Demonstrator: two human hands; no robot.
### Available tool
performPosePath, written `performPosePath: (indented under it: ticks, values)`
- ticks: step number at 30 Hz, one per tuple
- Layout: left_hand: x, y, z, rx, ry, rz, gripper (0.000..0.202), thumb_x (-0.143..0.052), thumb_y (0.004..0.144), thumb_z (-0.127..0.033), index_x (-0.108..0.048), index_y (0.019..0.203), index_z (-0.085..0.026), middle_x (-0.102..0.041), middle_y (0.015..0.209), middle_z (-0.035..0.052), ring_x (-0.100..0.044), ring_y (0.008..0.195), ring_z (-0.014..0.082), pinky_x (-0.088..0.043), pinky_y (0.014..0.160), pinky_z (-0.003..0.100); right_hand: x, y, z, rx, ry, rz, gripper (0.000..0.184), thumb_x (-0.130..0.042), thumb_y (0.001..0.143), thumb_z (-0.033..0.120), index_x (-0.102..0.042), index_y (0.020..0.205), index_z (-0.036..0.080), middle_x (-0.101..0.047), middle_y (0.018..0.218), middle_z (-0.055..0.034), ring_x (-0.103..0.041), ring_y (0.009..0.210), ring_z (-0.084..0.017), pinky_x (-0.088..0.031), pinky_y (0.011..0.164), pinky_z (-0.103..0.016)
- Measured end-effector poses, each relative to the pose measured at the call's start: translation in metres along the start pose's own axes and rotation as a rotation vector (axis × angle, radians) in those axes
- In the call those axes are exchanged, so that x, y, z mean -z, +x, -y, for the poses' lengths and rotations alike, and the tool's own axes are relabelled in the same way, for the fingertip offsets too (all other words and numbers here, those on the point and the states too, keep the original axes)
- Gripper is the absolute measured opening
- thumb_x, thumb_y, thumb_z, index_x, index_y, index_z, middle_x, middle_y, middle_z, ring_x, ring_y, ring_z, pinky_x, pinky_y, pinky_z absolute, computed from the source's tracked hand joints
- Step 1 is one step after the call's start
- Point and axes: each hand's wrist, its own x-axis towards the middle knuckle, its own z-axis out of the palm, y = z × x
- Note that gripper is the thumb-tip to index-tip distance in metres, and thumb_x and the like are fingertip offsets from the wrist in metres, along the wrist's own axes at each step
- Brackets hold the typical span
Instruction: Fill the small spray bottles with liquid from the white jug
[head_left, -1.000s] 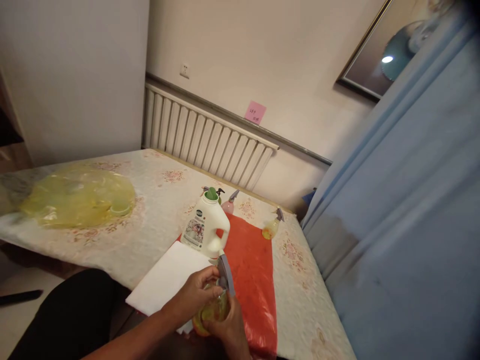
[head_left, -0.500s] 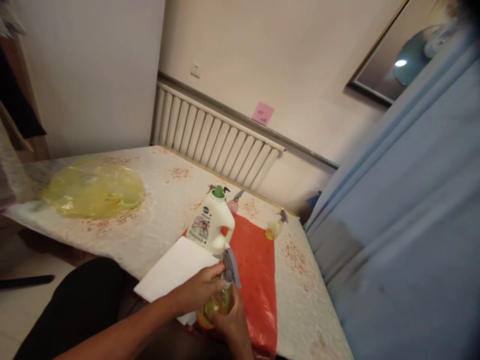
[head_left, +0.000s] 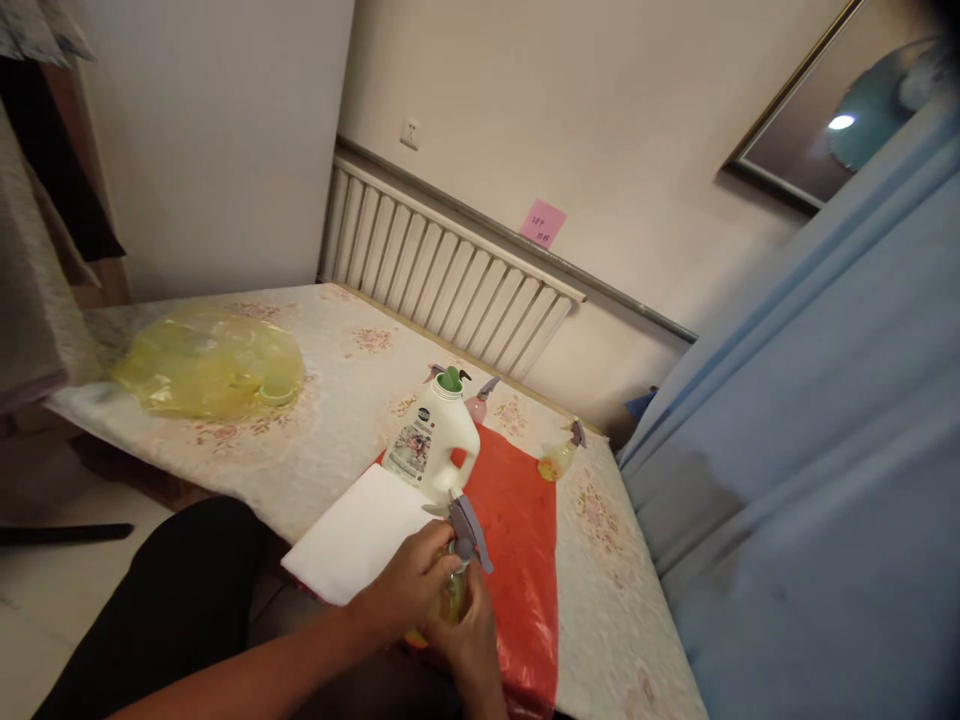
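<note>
Bottle (head_left: 453,597) points neck-up, long axis steep, nozzle (head_left: 454,497) toward jug (head_left: 431,440), both hands (head_left: 415,580) grasping it

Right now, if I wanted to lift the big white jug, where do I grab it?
Probably best by the handle, coming from the right: that loop sticks out on the right of the white jug, with an open gap to curl around, and the jug stands upright. The held spray bottle is in front, so reach around it.
</note>
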Motion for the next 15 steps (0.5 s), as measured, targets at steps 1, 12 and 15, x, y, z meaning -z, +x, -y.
performPosePath:
  ticks: [1, 12, 15]
  values:
    - [-0.003, -0.001, 0.000, -0.011, 0.027, -0.047, 0.012, -0.051, 0.081, -0.029, -0.059, 0.081, -0.020, -0.062, 0.085, 0.0036, -0.056, 0.086, 0.0216, -0.046, 0.081, 0.032, -0.002, 0.000, 0.001, 0.016, -0.028, -0.020, 0.037, -0.078, 0.054, 0.034, -0.066, 0.087, 0.021, -0.071, 0.079, -0.0033, -0.068, 0.074, -0.025, -0.058, 0.068, -0.032]
    - [0.000, 0.006, 0.000, 0.077, -0.136, 0.062, 0.018, -0.054, 0.079, -0.027, -0.062, 0.091, -0.016, -0.067, 0.092, 0.0044, -0.061, 0.092, 0.0233, -0.048, 0.083, 0.032, 0.001, 0.004, 0.000, 0.052, 0.013, 0.012, 0.048, -0.074, 0.057, 0.029, -0.063, 0.103, 0.019, -0.072, 0.096, -0.0062, -0.070, 0.089, -0.027, -0.058, 0.080, -0.034]
    - [0.011, 0.010, -0.003, 0.086, -0.048, 0.201, 0.015, -0.051, 0.082, -0.028, -0.060, 0.086, -0.017, -0.063, 0.086, 0.0007, -0.057, 0.083, 0.0193, -0.046, 0.076, 0.029, 0.005, 0.004, 0.000, 0.040, 0.008, 0.021, 0.043, -0.074, 0.054, 0.026, -0.063, 0.095, 0.020, -0.072, 0.090, -0.0050, -0.069, 0.086, -0.026, -0.058, 0.076, -0.034]
